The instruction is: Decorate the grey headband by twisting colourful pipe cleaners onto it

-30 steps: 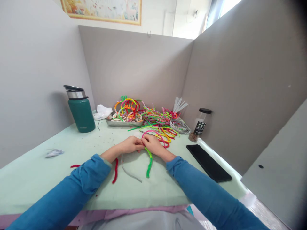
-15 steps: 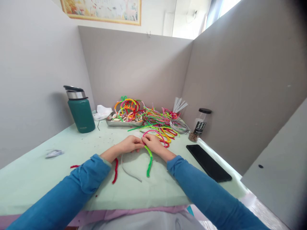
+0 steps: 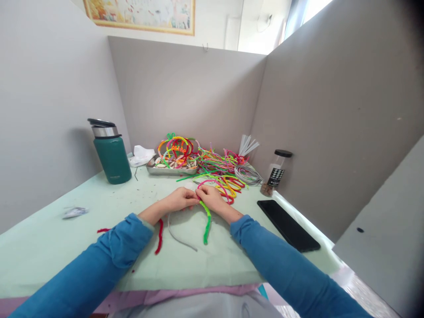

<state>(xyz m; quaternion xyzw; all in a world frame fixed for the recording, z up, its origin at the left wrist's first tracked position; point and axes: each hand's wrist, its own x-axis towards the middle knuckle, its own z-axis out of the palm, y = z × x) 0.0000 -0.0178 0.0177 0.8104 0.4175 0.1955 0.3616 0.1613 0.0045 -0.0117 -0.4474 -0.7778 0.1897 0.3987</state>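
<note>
My left hand (image 3: 178, 199) and my right hand (image 3: 212, 198) meet over the middle of the table, fingertips pinched together. Between them they hold a pipe cleaner (image 3: 207, 225), bright green where it hangs below the fingers. A pink pipe cleaner (image 3: 218, 182) arcs up from the fingertips over my right hand; whether it joins the green one is hidden. From below my left hand a thin grey wire (image 3: 179, 239) curves down; its upper end is hidden by the fingers. A red pipe cleaner (image 3: 159, 240) lies beside my left wrist.
At the back are a metal tray (image 3: 172, 171) with finished pipe-cleaner shapes, a heap of coloured pipe cleaners (image 3: 218, 161) and a wire coil (image 3: 248, 175). A green bottle (image 3: 113, 159) stands left; a clear jar (image 3: 275, 174) and black phone (image 3: 288, 226) are right.
The hanging green end and the grey wire's free end have shifted very slightly to the right. Both hands keep nearly the same place and pinch.
</note>
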